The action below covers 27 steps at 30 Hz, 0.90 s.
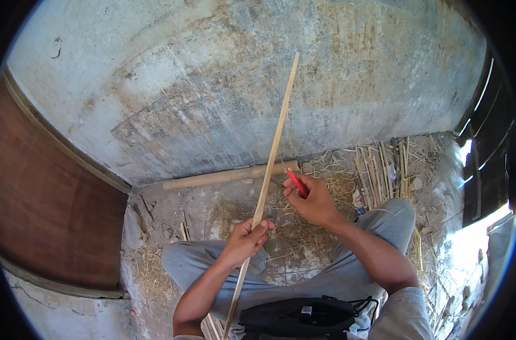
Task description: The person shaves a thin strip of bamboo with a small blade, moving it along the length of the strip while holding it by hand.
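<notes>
While the left hand grasps a pale strip, the right hand pinches a red-handled tool

Where the floor ends at its left edge, one brown panel; just beside it, one clear plastic bag, with loose straw below.

Pole, tan: lies along the floor's far edge, at the foot of a stained wall.

Left hand: thumb on top, fingers curled round the pale strip.

Pale strip: long, narrow, tilted; lower end beside a black bag in the lap, upper end unsupported before the wall, leaning right.

Red-handled tool: right of the strip, apart from it; tip too small to tell.

Right hand: thumb and fingers closed on the handle, raised above the floor.

Handling, by judgement: strip looks slim and springy, so a firm left grip should check twisting; any contact is best made lightly, near that grip for support, tip directed away from the left fingers.

Sticks, loosely bunched: near the floor's far right corner, more loose straw around.

Dark slatted screen: beyond the right edge.
</notes>
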{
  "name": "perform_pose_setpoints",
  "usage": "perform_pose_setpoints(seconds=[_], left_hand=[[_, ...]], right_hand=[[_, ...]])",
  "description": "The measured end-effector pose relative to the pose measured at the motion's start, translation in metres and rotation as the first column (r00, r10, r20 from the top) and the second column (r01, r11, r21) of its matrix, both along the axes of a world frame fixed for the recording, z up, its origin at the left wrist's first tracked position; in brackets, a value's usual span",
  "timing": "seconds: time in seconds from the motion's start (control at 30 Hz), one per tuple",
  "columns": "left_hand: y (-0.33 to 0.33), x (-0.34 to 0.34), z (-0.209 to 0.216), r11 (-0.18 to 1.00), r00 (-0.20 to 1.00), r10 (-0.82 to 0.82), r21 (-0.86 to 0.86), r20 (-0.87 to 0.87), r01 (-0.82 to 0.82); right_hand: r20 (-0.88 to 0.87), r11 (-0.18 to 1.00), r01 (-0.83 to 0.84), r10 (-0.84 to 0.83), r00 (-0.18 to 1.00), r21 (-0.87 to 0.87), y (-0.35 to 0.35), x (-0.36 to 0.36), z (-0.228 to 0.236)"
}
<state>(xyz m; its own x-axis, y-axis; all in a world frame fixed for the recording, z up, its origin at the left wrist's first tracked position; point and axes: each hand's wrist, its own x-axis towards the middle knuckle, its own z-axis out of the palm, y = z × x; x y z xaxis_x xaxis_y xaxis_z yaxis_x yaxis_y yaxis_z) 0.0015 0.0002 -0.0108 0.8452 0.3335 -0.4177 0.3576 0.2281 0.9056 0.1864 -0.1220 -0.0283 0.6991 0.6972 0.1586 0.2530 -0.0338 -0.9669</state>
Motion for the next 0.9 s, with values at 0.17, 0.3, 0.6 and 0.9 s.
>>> perform_pose_setpoints(seconds=[0.17, 0.3, 0.6, 0.9], left_hand=[[0.003, -0.002, -0.001, 0.999, 1.000, 0.010, -0.051, 0.020, -0.009], [0.004, -0.003, 0.000, 0.995, 0.999, 0.016, -0.103, 0.038, -0.012], [0.008, -0.005, 0.004, 0.953, 0.995, -0.040, -0.297, 0.094, 0.066], [0.007, -0.007, -0.003, 0.951, 0.983, -0.110, -0.272, 0.145, 0.147]], right_hand=[[-0.010, 0.991, -0.088, 0.088, 0.996, -0.102, 0.003, 0.000, -0.005], [-0.050, 0.996, -0.074, 0.071, 0.996, -0.059, 0.004, -0.006, -0.004], [0.174, 0.994, 0.047, -0.028, 0.984, -0.101, 0.001, 0.007, -0.007], [-0.671, 0.968, -0.249, 0.192, 0.716, 0.012, 0.001, 0.011, 0.010]])
